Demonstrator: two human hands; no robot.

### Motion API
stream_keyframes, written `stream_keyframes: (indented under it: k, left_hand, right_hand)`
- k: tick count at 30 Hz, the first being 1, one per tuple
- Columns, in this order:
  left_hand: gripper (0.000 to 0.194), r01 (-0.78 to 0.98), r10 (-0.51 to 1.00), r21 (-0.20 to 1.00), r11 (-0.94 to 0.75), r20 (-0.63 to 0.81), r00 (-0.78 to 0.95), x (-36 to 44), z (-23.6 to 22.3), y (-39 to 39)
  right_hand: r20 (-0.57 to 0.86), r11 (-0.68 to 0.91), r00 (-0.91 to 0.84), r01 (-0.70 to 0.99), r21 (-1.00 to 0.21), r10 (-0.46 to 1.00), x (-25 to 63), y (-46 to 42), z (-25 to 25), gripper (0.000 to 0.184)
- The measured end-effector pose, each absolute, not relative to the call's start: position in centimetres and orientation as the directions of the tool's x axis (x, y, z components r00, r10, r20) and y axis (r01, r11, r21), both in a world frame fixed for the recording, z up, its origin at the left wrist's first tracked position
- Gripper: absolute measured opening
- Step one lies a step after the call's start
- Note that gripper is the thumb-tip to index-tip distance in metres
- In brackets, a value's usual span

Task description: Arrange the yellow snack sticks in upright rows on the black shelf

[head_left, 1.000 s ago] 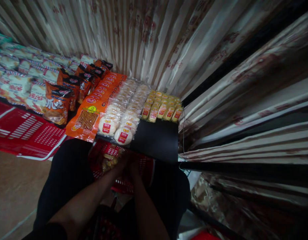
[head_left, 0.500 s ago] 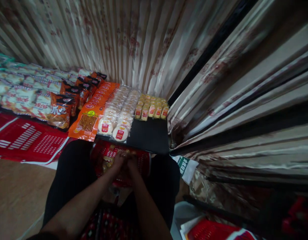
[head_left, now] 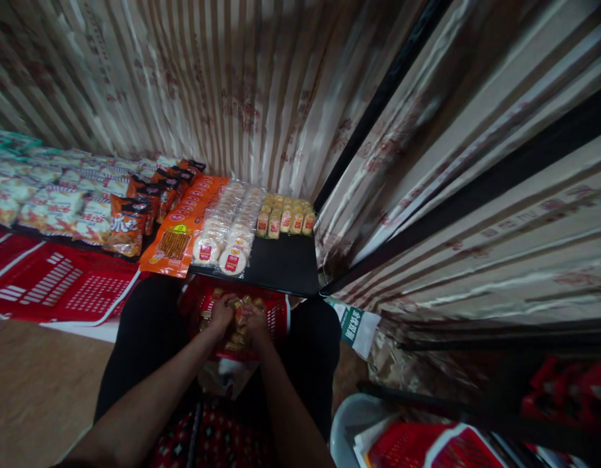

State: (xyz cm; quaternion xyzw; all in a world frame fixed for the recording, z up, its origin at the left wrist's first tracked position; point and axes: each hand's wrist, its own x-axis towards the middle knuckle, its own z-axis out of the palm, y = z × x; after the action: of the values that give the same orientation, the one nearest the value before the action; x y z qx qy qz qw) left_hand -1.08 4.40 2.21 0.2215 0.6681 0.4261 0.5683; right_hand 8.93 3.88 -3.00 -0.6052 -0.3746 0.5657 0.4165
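Observation:
Both hands are down in a red plastic basket [head_left: 279, 315] between my knees, among small yellow-wrapped snack packs [head_left: 238, 339]. My left hand [head_left: 223, 314] has its fingers curled at the left side of a bunch of these packs. From the right, my right hand [head_left: 255, 320] closes on the same bunch, which shows between the two hands. Exactly how many packs each hand grips is too dim to tell. Ahead, on the black shelf [head_left: 293, 263], similar yellow packs [head_left: 285, 218] stand in rows.
Left of the yellow packs lie round white rice crackers [head_left: 232, 244], orange snack bags [head_left: 176, 244], and white bags [head_left: 61, 208]. A striped curtain [head_left: 222, 84] hangs behind. A black pole [head_left: 373, 110] slants at the right. A pale tub [head_left: 349, 426] stands low right.
My hands have moved slightly apart, and more yellow packs show between them. The view has shifted, so the shelf goods sit a little lower in the picture.

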Motion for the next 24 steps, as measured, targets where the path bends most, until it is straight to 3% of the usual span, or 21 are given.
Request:
stream_keyframes:
  k: [9, 15, 24]
  left_hand:
    - [0.024, -0.206, 0.822, 0.841, 0.500, -0.536, -0.192, -1.9, 5.1, 4.7]
    - [0.040, -0.270, 0.827, 0.826, 0.495, -0.543, -0.145, -2.4, 7.4, 4.1]
    - [0.043, -0.385, 0.817, 0.783, 0.488, -0.565, -0.116, -2.4, 10.2, 2.5]
  right_hand:
    - [-0.326, -0.329, 0.090, 0.019, -0.944, 0.941, 9.6, 3.2, 0.8, 0.019]
    - [-0.283, -0.299, 0.110, 0.175, -0.938, 0.953, 9.9, 2.7, 3.2, 0.018]
    - [0.032, -0.031, 0.131, 0.453, -0.891, 0.991, 10.5, 1.2, 6.7, 0.027]
